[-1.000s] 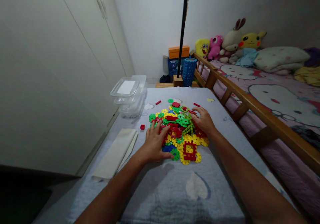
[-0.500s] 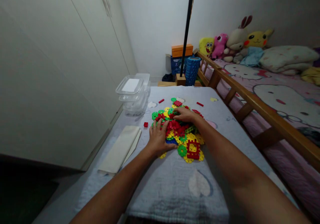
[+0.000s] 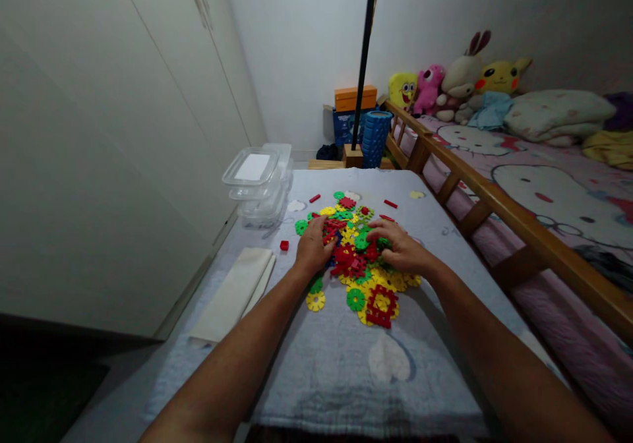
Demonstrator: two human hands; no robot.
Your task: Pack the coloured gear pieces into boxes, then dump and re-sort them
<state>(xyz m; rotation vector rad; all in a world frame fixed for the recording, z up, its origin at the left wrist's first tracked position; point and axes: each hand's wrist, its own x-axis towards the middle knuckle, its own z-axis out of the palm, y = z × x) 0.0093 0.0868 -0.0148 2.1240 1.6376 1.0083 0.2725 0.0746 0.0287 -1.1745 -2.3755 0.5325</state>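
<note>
A loose pile of plastic snowflake discs (image 3: 349, 233) and notched blocks, in red, green, yellow and some blue, lies on the cloth-covered table. My left hand (image 3: 312, 248) rests on the pile's left side, thumb apart from its fingers, touching red pieces. On the right side, my right hand (image 3: 401, 248) has curved, spread fingers over green and red pieces. Neither hand visibly grips a piece. Nearest me in the pile are a red square frame (image 3: 382, 306) and a green disc (image 3: 355, 299). A yellow disc (image 3: 315, 301) lies below my left wrist.
Stacked clear plastic containers (image 3: 254, 182) stand at the table's far left. A folded cream cloth (image 3: 232, 295) lies in front of them, with a small red block (image 3: 284, 245) nearby. Thin red bars (image 3: 390, 204) lie beyond the pile. A wooden bed rail (image 3: 487, 199) runs along the right.
My left hand has shifted forward onto the red pieces, baring discs near its wrist. My right hand has moved right and toward me, and pieces there have spread to the right.
</note>
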